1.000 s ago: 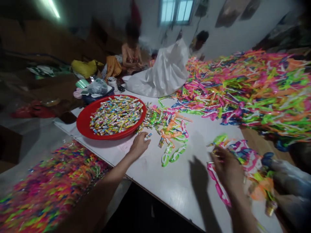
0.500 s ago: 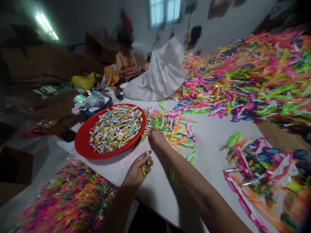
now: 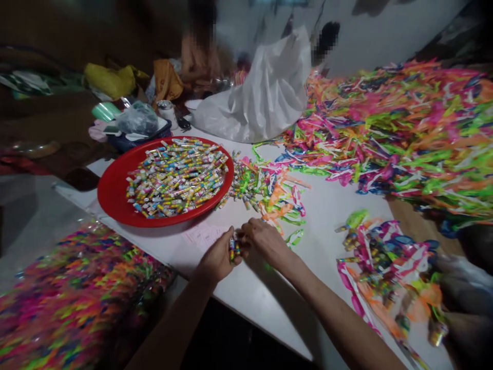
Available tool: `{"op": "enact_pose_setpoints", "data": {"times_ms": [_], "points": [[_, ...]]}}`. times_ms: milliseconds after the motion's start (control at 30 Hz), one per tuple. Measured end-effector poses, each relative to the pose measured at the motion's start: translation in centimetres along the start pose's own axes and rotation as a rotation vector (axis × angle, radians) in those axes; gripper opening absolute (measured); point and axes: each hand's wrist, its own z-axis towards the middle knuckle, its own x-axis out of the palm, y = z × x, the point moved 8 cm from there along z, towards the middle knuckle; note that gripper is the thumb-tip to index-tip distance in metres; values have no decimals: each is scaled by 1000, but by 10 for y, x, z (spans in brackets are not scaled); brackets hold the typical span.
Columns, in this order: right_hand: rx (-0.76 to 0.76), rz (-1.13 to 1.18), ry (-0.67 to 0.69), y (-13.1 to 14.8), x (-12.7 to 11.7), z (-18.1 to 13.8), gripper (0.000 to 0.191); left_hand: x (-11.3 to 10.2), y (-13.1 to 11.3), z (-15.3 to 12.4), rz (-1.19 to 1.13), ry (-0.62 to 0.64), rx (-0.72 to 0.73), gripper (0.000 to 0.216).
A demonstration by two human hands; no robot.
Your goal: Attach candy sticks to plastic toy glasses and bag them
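My left hand (image 3: 217, 261) is closed around a few small printed tubes (image 3: 233, 247) with yellow, blue and white bands. Against its fingertips, my right hand (image 3: 267, 242) pinches its fingers together; whatever sits in that pinch is hidden. Both hands are over the white tabletop (image 3: 246, 293). Beyond them, to the left, a red basin (image 3: 110, 203) holds a heap of similar tubes (image 3: 177, 180). More loose tubes (image 3: 246, 192) lie beside the basin, next to orange, green and pink plastic pieces (image 3: 283, 205).
A large mound of bright plastic pieces (image 3: 385, 128) covers the far right. Nearer right lies a smaller cluster (image 3: 389, 267). A white sack (image 3: 258, 103) stands behind, with a person (image 3: 196, 59) seated past it. Colourful packed items (image 3: 80, 298) fill the lower left.
My right hand has come back from the loose tubes beside the basin to my left hand, and their fingertips now meet. The view has tilted downward.
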Motion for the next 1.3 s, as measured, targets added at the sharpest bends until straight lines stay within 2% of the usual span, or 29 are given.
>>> {"op": "enact_pose_setpoints", "data": {"times_ms": [67,133,200,267,333,433,533,600,667,733,833,967,1067,1200,1300], "points": [[-19,-5,50,4,7,-8,20,-2,9,-4,34,18,-9,20],[74,-20,55,-11,13,-8,22,-7,17,-10,62,7,15,7],[145,-73,38,-27,16,-1,24,-12,20,-15,85,-9,54,14],[147,-132,38,-33,18,7,26,-17,18,-20,99,-36,94,24],[124,-156,44,-30,18,13,27,-22,13,-24,94,-80,132,27],[80,-112,-31,-14,10,5,27,-24,8,-24,70,-135,145,14],[-31,-51,-92,5,7,-18,25,-21,20,-19,31,-150,63,13],[-42,-11,-46,4,16,-35,22,-17,30,-15,13,-130,37,11],[64,31,-9,-13,23,-45,21,-14,36,-13,31,-92,55,6],[195,61,-36,-33,22,-46,24,-11,40,-14,59,-56,78,9],[253,72,-90,-41,13,-25,29,-13,42,-22,40,-86,121,12],[236,76,-40,-27,13,18,30,-11,38,-32,28,-101,137,16],[235,76,-12,-23,20,32,34,-14,30,-33,3,-114,109,18],[163,99,-17,-27,25,22,28,-21,25,-25,-14,-189,1,21],[-47,245,-40,-16,19,-6,23,-16,29,-15,-18,-166,-64,30]]}}
